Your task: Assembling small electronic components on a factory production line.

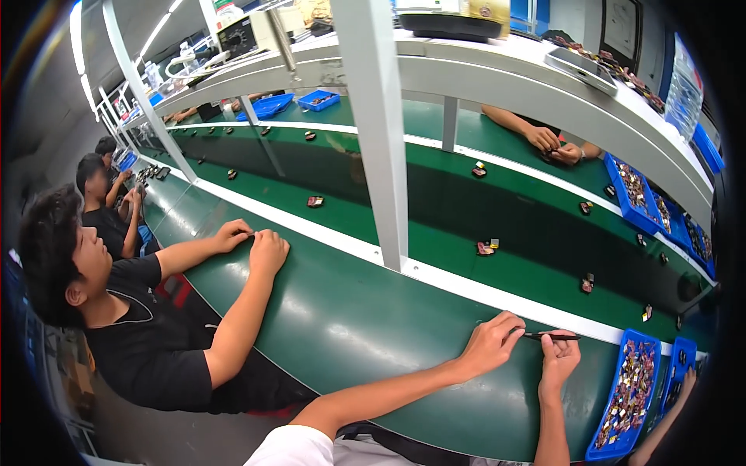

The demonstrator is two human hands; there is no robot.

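My right hand (559, 363) grips a slim black tool (565, 337), pen-like or tweezer-like, held nearly level with its thin end pointing left. My left hand (491, 346) is closed in a pinch at that thin end. Whatever lies between its fingertips is too small to make out. Both hands are raised over the near edge of the green workbench (350, 326), beside the white rail. Right of my right hand stands a blue tray (642, 336) full of small red, yellow and dark parts.
Beyond the white rail (311, 231) runs a green conveyor belt carrying scattered small assemblies (487, 247). A grey post (377, 140) rises ahead, supporting a shelf. A co-worker (148, 311) sits at my left; another person's hands (556, 146) work across the belt near blue trays (628, 203).
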